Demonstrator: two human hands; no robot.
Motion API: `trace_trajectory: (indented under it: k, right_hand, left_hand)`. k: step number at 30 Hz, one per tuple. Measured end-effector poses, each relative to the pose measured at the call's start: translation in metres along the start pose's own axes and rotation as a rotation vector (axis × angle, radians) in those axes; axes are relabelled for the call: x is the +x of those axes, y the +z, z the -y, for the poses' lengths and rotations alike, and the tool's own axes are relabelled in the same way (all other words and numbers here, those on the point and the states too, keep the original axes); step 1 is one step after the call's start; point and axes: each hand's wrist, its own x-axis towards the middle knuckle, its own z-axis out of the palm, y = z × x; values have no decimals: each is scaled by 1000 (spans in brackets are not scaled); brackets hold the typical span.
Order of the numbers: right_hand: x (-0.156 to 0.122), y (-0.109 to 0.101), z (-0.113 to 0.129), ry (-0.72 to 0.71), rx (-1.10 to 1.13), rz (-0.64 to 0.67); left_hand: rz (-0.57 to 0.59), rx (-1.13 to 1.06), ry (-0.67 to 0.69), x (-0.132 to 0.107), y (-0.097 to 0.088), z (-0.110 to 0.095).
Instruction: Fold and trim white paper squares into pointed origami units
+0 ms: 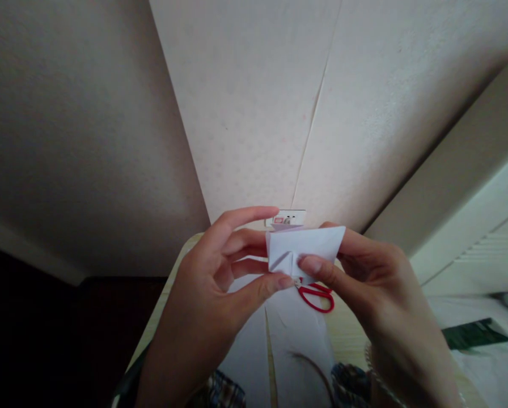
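A small folded piece of white paper [322, 243] is held up between my two hands, above the table. My right hand [377, 277] pinches it, thumb on the near face and fingers behind. My left hand [220, 283] grips its left edge, with the thumb at the lower left corner, the index finger stretched out above and other fingers behind the paper. A small creased flap shows on the paper's near face. Below it lie scissors with red handles [317, 297], their blades mostly hidden by the paper and my left thumb.
White paper sheets [296, 340] lie on the light wooden table [351, 320], with a narrow gap between them. A wall socket [294, 215] sits behind my hands on the pale wall [254, 113]. On the right, a dark green item [475, 334] rests on a white surface.
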Motion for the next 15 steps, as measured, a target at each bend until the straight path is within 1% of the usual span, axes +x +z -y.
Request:
trace_trajectory:
  k: [3, 5, 7, 10, 15]
  right_hand:
    - [0, -1, 0, 11, -3, -7]
    - [-1, -1, 0, 23, -7, -6]
    - [-2, -1, 0, 35, -13, -9]
    - [-4, -1, 1, 40, -23, -25]
    - [-4, -2, 0, 17, -53, 9]
  left_hand:
    - [14, 13, 40, 2, -2, 1]
    - [2, 6, 34, 2, -3, 1]
    - [-16, 7, 0, 1, -3, 2]
    - [-26, 49, 19, 0, -2, 2]
    - [-62, 91, 46, 0, -2, 2]
